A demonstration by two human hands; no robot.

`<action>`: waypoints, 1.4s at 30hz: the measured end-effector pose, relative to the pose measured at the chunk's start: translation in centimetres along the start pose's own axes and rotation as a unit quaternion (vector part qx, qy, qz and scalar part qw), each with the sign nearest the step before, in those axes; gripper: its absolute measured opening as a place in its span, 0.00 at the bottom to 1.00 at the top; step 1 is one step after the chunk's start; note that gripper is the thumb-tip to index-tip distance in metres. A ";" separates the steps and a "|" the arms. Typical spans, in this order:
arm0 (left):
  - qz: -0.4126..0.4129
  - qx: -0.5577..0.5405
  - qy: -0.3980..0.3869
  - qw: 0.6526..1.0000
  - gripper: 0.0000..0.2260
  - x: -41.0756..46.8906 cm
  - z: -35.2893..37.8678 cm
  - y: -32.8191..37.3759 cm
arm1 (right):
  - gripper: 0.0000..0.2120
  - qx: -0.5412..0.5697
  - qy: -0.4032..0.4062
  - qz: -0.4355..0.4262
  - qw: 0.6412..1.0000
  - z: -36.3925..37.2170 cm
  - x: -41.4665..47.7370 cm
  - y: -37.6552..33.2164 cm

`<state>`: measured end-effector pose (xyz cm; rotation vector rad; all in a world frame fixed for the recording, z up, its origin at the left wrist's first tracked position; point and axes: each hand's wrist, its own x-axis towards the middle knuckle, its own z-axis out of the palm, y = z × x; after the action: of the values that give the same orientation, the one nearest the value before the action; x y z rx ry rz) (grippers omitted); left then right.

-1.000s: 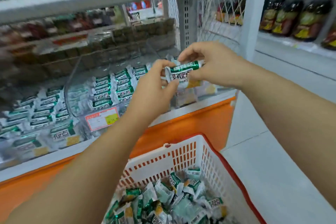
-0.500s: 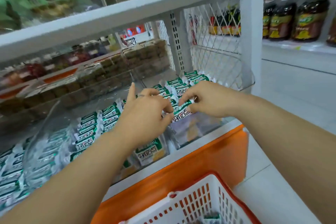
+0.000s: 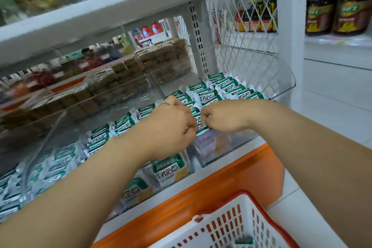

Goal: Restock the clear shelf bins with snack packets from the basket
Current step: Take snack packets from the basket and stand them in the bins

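Both hands work at the front of the right clear bin.

The bin (image 3: 286,80) holds upright rows of green-and-white packets (image 3: 210,96), and the left bin (image 3: 40,147) holds the same. The white basket (image 3: 231,225) sits below, its inside mostly out of view. My left hand (image 3: 169,129) and right hand (image 3: 225,117) curl their fingers, pinching one packet (image 3: 199,122) between them over the front row.

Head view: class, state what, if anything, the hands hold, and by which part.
One green-and-white snack packet, pinched over the clear bin: the left hand grips its left end, the right hand its right end.
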<state>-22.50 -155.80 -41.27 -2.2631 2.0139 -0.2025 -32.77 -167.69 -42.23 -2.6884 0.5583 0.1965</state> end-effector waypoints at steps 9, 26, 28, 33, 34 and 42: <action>0.021 -0.088 0.026 0.996 0.17 -0.9 -0.1 -0.2 | 0.12 0.008 0.059 -0.028 0.998 0.5 -1.3 0.6; 0.031 -0.058 0.064 0.996 0.19 -0.9 1.0 -0.1 | 0.21 0.015 0.068 0.019 0.997 0.2 -2.9 1.2; 0.025 -0.060 0.066 0.996 0.19 -0.9 1.1 0.0 | 0.21 0.022 0.076 0.029 0.996 0.2 -3.0 1.0; -0.011 -0.046 0.210 0.977 0.16 -2.8 2.3 1.3 | 0.19 -0.034 0.282 -0.088 0.955 3.2 -3.5 1.7; -0.022 -0.063 0.274 0.960 0.15 -3.8 2.9 1.9 | 0.17 -0.018 0.341 -0.134 0.930 3.7 -3.9 1.8; -0.066 -0.172 0.297 0.937 0.11 -13.6 13.1 6.5 | 0.09 0.031 0.256 -0.217 0.941 14.8 -9.2 3.3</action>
<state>-28.22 -143.18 -55.68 -2.8225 2.3119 -0.6665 -43.33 -161.34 -54.99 -2.7106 0.0874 -0.6457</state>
